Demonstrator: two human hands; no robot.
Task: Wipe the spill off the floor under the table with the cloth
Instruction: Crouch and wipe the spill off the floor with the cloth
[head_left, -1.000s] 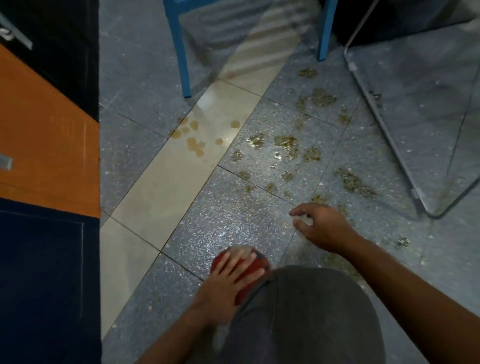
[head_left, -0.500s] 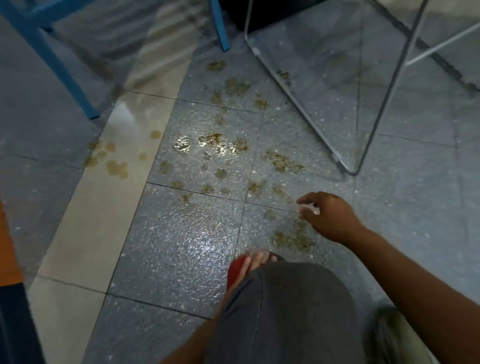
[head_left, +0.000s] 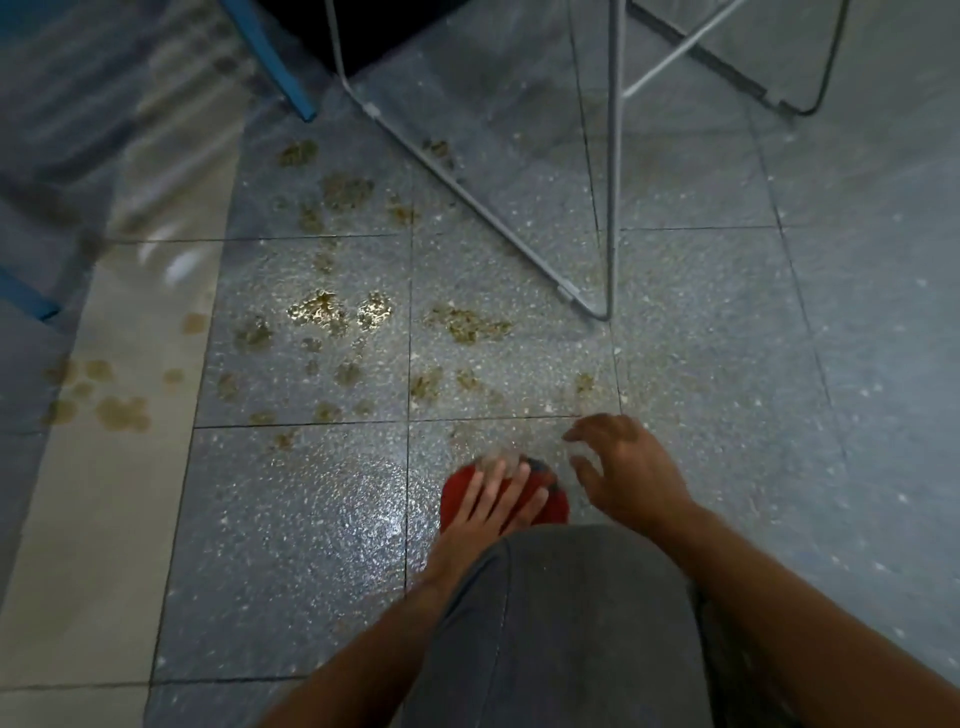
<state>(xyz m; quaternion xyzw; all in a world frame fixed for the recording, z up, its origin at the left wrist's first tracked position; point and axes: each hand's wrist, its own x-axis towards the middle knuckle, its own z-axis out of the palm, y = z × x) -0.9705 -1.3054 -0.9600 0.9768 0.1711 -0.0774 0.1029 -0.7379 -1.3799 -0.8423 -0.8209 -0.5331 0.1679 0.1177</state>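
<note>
Speckled grey tile floor (head_left: 727, 364), cream strip (head_left: 104, 519) left; metal frame (head_left: 614, 156), blue leg (head_left: 270, 62)

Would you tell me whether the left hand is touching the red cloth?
Touching: the head view shows the left hand lying flat on the red cloth, fingers spread.

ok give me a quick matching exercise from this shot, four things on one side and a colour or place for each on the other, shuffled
Things:
1. cloth
2. spill
3. right hand
4. furniture leg

Descriptions:
a. blue, top left of the view
b. red, pressed flat under the left hand
c. brownish patches scattered over the floor
d. holding nothing, just right of the cloth

Pairs: 1-b, 2-c, 3-d, 4-a
</note>
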